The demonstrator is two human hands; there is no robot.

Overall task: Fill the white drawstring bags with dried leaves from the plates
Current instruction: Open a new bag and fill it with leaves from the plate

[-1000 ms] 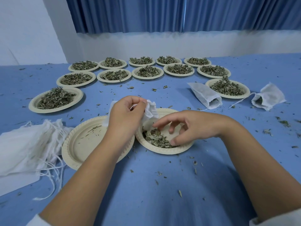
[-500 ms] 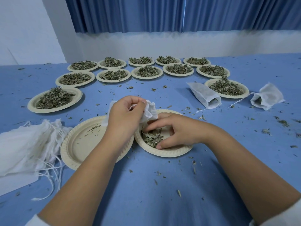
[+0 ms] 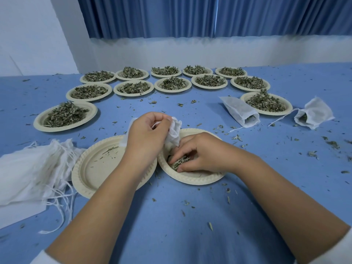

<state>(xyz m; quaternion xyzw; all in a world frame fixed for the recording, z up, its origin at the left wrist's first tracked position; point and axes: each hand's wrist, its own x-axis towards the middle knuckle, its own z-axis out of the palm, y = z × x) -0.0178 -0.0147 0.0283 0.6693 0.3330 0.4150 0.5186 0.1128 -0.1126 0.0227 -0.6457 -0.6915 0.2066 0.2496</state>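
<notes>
Left of the left grip: a heap of empty white drawstring bags [image 3: 24, 174] on the blue table [image 3: 171, 225]. Next, a round beige paper plate holding only crumbs [image 3: 95, 168], directly under that wrist.

Left grip [image 3: 146, 137]: fingers curled, pinching the neck of a crumpled white drawstring bag [image 3: 175, 130]. The bag hangs just right of the grip, over the far-left rim of a second round beige paper plate [image 3: 192, 181]. Can't tell how wide the mouth is open.

Right grip [image 3: 203, 155]: fingertips pressed together round a clump of dried green leaves [image 3: 178, 162], low in that plate, just below the bag.

Step, as I read it: scoop and load. To do it well:
- spread the bag mouth with the left grip's thumb and forefinger first
- hold the mouth over the plate so spill lands back in it
- take small clumps, since crumbs already litter the table
- push leaves fully past the drawstring hem before releasing

Well right of the right grip: two white bags with leaves showing at their mouths [image 3: 238, 111], lying on the table, probably finished.
</notes>
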